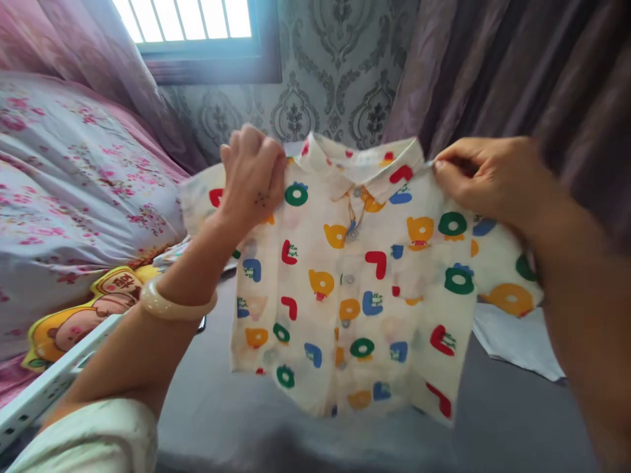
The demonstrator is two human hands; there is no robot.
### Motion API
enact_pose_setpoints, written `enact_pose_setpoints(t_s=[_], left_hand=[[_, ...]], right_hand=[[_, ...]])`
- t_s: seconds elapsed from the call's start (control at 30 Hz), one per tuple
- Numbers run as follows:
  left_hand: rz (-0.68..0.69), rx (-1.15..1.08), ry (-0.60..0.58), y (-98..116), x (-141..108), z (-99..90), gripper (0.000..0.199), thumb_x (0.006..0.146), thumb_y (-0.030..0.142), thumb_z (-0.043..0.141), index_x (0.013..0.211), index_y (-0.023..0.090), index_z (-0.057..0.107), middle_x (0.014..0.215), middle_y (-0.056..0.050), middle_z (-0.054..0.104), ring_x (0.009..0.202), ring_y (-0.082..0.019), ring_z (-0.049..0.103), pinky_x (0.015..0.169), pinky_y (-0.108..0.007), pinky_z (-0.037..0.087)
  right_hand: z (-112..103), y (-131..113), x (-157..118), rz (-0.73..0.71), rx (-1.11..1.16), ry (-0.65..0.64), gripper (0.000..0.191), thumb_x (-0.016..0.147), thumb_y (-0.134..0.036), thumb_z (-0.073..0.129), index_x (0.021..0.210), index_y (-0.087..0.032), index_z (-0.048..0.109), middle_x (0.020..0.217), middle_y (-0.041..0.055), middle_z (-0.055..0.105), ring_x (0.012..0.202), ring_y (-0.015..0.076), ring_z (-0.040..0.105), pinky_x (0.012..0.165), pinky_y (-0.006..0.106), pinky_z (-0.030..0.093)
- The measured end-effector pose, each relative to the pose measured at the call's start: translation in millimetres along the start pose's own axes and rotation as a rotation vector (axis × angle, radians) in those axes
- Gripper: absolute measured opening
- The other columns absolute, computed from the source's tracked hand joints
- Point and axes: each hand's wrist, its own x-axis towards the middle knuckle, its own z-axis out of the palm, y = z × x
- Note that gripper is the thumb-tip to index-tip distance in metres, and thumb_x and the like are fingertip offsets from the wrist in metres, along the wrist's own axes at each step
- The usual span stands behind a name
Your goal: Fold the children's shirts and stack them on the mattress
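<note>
A small cream short-sleeved shirt (328, 328) with red, yellow, green and blue prints hangs spread out between my two hands, its front towards me. The collar is at the top and a row of buttons runs down the middle. My left hand (254, 171) is closed on the shoulder at the left, fingers curled over the cloth. At the other shoulder, my right hand (488, 171) pinches the fabric between thumb and fingers. The sleeves droop outward, partly hidden by my hands and forearms.
Below the shirt lies a grey covered surface (211, 407). Folded white cloth (517, 338) rests at its right. Along the left are a white metal rail (54, 387), a yellow cartoon cushion (64, 328) and floral bedding (89, 177). A patterned wall (340, 79), window and dark curtains stand behind.
</note>
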Motion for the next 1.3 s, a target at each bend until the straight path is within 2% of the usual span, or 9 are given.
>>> enact_pose_setpoints(t_s=[0.1,0.27,0.37,0.47,0.57,0.73,0.97,1.2,1.3], left_hand=[[-0.018,-0.068,-0.169,0.7,-34.2,53.5,0.024,0.098,0.033,0.039,0.097,0.019,0.058,0.109,-0.010,0.054,0.107,-0.027,0.047,0.093,-0.046,0.037],[-0.107,-0.125,-0.501,12.4,-120.2,143.9,0.030,0.100,0.031,0.032,0.100,0.020,0.059,0.109,-0.012,0.056,0.104,-0.027,0.048,0.092,-0.041,0.035],[-0.137,-0.156,-0.674,22.9,-164.4,181.1,0.030,0.099,0.025,0.031,0.108,0.020,0.059,0.113,-0.014,0.055,0.108,-0.029,0.046,0.092,-0.042,0.033],[-0.145,-0.138,-0.767,29.1,-192.9,204.1,0.029,0.097,0.020,0.033,0.112,0.020,0.058,0.115,-0.014,0.055,0.108,-0.029,0.046,0.092,-0.042,0.033],[-0.120,-0.122,-0.788,27.9,-206.0,219.4,0.031,0.095,0.017,0.033,0.115,0.021,0.057,0.114,-0.014,0.055,0.107,-0.029,0.047,0.091,-0.041,0.033],[-0.089,-0.084,-0.784,17.4,-208.7,240.0,0.033,0.096,0.019,0.031,0.117,0.020,0.057,0.115,-0.015,0.056,0.106,-0.030,0.047,0.090,-0.042,0.033],[-0.073,-0.065,-0.783,7.3,-201.9,260.8,0.035,0.097,0.020,0.029,0.116,0.019,0.058,0.115,-0.016,0.056,0.105,-0.031,0.047,0.090,-0.043,0.033],[-0.101,-0.029,-0.770,7.2,-185.0,278.3,0.033,0.096,0.019,0.031,0.114,0.019,0.058,0.114,-0.016,0.057,0.106,-0.030,0.049,0.090,-0.043,0.032],[-0.093,-0.023,-0.819,5.9,-186.0,287.8,0.032,0.095,0.018,0.031,0.109,0.018,0.060,0.113,-0.016,0.059,0.104,-0.029,0.051,0.088,-0.041,0.033]], right_hand=[[51.8,19.7,-15.3,0.017,0.064,-0.222,0.019,0.083,-0.027,0.055,0.087,-0.019,0.072,0.074,0.0022,0.070,0.065,0.0152,0.060,0.062,0.028,0.044],[154.5,39.4,-81.7,0.085,-0.054,-0.538,0.024,0.092,-0.028,0.045,0.096,-0.022,0.068,0.100,0.0046,0.071,0.085,0.0195,0.065,0.069,0.028,0.044],[201.0,41.3,-125.6,0.130,-0.137,-0.697,0.031,0.099,-0.030,0.035,0.107,-0.023,0.064,0.112,0.0075,0.068,0.094,0.0216,0.064,0.073,0.030,0.043],[230.2,41.0,-156.1,0.148,-0.172,-0.803,0.034,0.101,-0.028,0.028,0.112,-0.022,0.060,0.114,0.0094,0.065,0.094,0.0227,0.065,0.074,0.032,0.043],[247.6,43.2,-169.5,0.154,-0.187,-0.843,0.035,0.102,-0.024,0.025,0.114,-0.022,0.058,0.114,0.0115,0.063,0.094,0.0228,0.065,0.073,0.032,0.042],[264.8,50.9,-167.0,0.103,-0.202,-0.862,0.034,0.101,-0.020,0.024,0.116,-0.019,0.055,0.116,0.0133,0.061,0.096,0.0236,0.064,0.073,0.031,0.042],[285.5,60.4,-151.2,0.059,-0.198,-0.928,0.033,0.099,-0.013,0.026,0.117,-0.018,0.054,0.116,0.0145,0.061,0.100,0.0237,0.063,0.076,0.032,0.042],[307.6,70.6,-138.2,0.060,-0.230,-0.894,0.038,0.097,-0.009,0.024,0.121,-0.018,0.053,0.120,0.0164,0.059,0.103,0.0238,0.059,0.078,0.032,0.042],[313.2,72.6,-138.7,0.057,-0.215,-0.888,0.038,0.096,-0.008,0.026,0.119,-0.017,0.055,0.120,0.0167,0.059,0.106,0.0241,0.056,0.082,0.033,0.041]])
